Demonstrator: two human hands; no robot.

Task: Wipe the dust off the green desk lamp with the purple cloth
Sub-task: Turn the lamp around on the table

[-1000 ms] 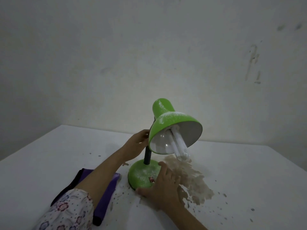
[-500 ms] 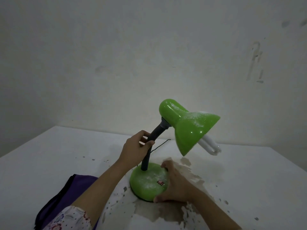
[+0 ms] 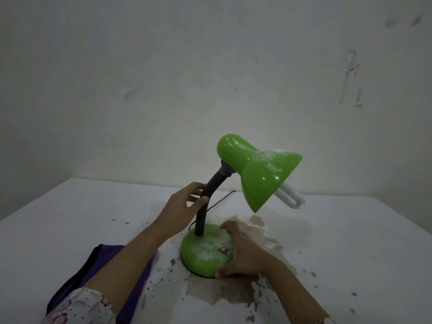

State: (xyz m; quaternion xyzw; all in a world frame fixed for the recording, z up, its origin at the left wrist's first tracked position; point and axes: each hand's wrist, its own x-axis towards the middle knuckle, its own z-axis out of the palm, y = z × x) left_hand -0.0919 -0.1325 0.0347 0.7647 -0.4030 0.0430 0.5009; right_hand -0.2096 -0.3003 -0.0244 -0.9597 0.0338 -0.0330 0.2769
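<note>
Standing on a white table [image 3: 70, 211] in the head view: green desk lamp [image 3: 257, 174], used here as the landmark. Round base [image 3: 205, 256] flat on the table, speckled with pale dust, small red switch [image 3: 223, 250] on top toward its right. Dark neck [image 3: 205, 204] rising from the base and curving right to the shade [image 3: 264, 181]; shade tilted, opening turned down and to the right, dust scattered over its upper side. White bulb [image 3: 289, 198] poking out past the shade's lower rim. Thin dark cord [image 3: 222, 201] trailing behind the neck.

Left hand [image 3: 184, 206] wrapped around the neck about halfway up, fingers and thumb closed on it. Right hand [image 3: 243, 251] cupped over the right edge of the base, fingers curled against its rim, thumb at the front edge, gripping the lamp.

Purple cloth [image 3: 138, 277] lying on the table left of the base and nearer the camera, partly hidden under the left forearm, touched by neither hand. Floral sleeve [image 3: 79, 307] at the lower left. Brown stain [image 3: 222, 293] spread on the table in front of and to the right of the base, dark flecks scattered around it. Bare, marked wall [image 3: 140, 90] behind the lamp.
</note>
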